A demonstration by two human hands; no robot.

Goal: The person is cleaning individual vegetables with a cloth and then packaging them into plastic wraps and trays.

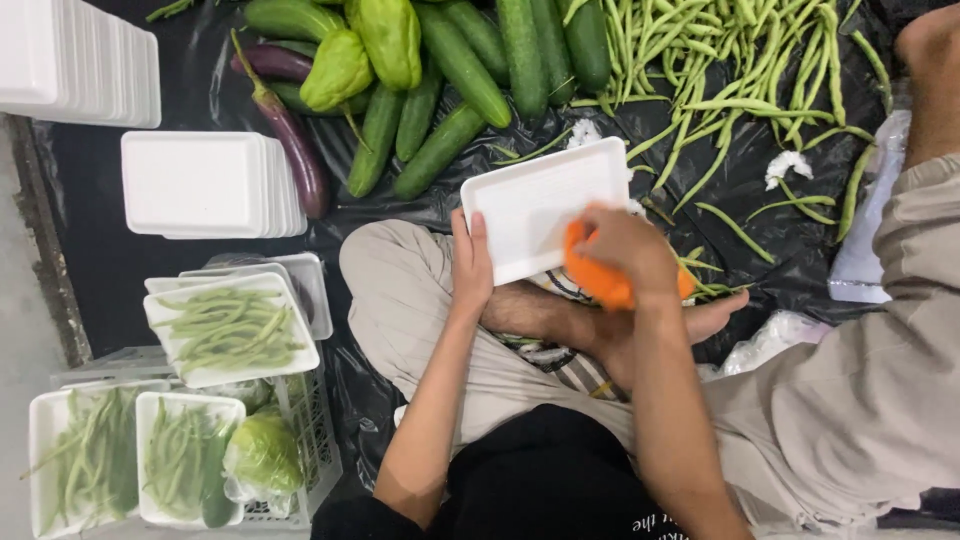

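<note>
in the middle of the frame the left hand (470, 262) grips the lower left edge of an empty white rectangular foam tray (545, 205), thumb lying on its top face and fingers curled under, so the tray tilts above the person's crossed legs in beige trousers (410, 300). the right hand (625, 248) is closed around a bright orange cloth-like object (605, 285) and presses it against the tray's lower right corner; what exactly the orange thing is cannot be told. the tray sits over a black plastic sheet (90, 250) spread on the floor. just above the tray, in the upper middle, lie long dark green cucumbers (470, 75), with pale green wrinkled chayotes (385, 40) on top of them and slim purple aubergines (290, 130) to their left. the upper right holds a loose heap of green beans (720, 70), a few stragglers reaching down beside the right hand. in the upper left stand two stacks of empty white foam trays (205, 185), one at the corner and one just below it. at the lower left a white plastic crate (310, 440) carries filled foam trays of green beans (230, 325), and a pale green cabbage in clear wrap (262, 455) rests beside them. at the right edge a second person's beige-clad leg (880, 380) comes into the frame.
</note>
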